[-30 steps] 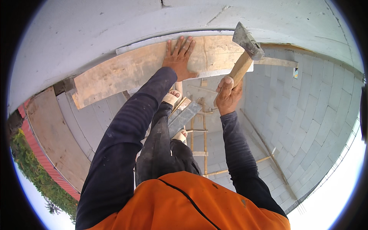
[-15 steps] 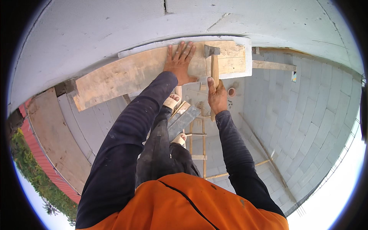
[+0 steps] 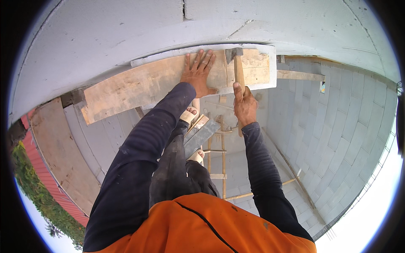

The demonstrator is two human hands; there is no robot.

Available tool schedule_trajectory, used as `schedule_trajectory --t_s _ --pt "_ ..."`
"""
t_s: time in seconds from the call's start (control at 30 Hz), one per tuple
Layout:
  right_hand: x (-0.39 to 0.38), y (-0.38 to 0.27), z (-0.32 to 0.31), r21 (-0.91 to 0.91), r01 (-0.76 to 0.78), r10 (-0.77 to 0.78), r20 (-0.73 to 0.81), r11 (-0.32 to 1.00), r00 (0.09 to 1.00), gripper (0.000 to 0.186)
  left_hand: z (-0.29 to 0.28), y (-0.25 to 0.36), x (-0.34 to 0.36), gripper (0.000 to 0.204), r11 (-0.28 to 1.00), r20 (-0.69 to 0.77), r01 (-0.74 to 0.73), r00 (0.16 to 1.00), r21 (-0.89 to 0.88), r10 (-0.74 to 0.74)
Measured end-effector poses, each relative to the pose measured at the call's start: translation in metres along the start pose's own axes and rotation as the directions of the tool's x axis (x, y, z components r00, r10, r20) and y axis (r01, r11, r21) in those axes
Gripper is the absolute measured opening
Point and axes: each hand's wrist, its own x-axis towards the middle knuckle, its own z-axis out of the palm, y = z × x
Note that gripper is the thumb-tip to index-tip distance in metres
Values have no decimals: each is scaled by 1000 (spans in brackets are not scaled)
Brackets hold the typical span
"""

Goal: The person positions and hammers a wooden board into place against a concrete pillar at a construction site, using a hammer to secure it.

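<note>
A long wooden board point(image 3: 139, 82) lies across a pale block point(image 3: 273, 67), whose edges show behind the board's right part. My left hand point(image 3: 197, 74) rests flat on the board with its fingers spread. My right hand point(image 3: 245, 105) is closed round the wooden handle of a hatchet point(image 3: 239, 74), thumb along the handle. The hatchet's metal head is over the board, right of my left hand, its flared edge toward that hand. Whether the head touches the wood, I cannot tell.
Below me, my feet stand near a grey plank point(image 3: 202, 134) and bamboo scaffolding point(image 3: 223, 168), high above the floor. A pale block wall point(image 3: 329, 139) rises at the right, and another wall surface point(image 3: 126, 29) lies ahead. Red corrugated sheeting point(image 3: 46, 168) is at the left.
The hatchet and my right hand have shifted slightly right, and the handle is tilted more. My left hand stays flat on the board.
</note>
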Motion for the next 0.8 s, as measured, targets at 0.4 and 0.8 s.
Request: schedule_trajectory --t_s 0.4,0.8 --pt "14 7 3 34 29 -30 17 999 999 82 -4 1 0 136 1000 -1 -16 1000 -15 16" --pt "-20 25 10 -36 119 -122 -95 992 988 68 -3 2 -1 136 1000 -6 2 1000 30 -2"
